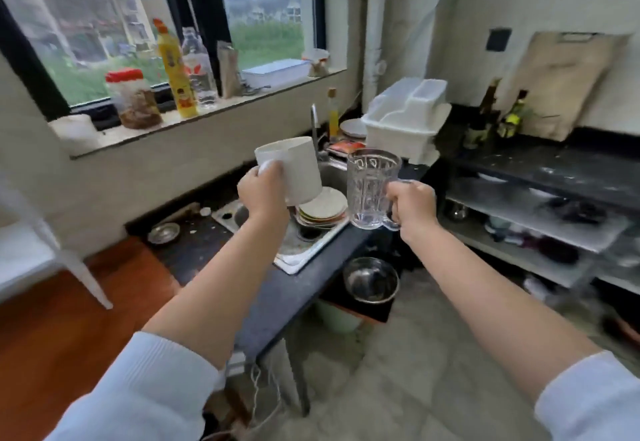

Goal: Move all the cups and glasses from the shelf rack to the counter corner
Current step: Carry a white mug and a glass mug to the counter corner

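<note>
Above the sink, both arms are stretched out and both hands are loaded! The left hand carries a white mug, tipped slightly, its fingers curled shut around the handle side. The right hand grips a clear patterned glass mug by its handle, fingers wrapped tight, the glass upright. Both vessels hang in the air, near each other but apart, over a stack of plates lying in the sink. Beyond them, at the far corner of the dark counter, sits a white dish rack. Off to the right runs the shelf rack, its contents too blurred to name. A steel bowl rests below the counter's near edge.
</note>
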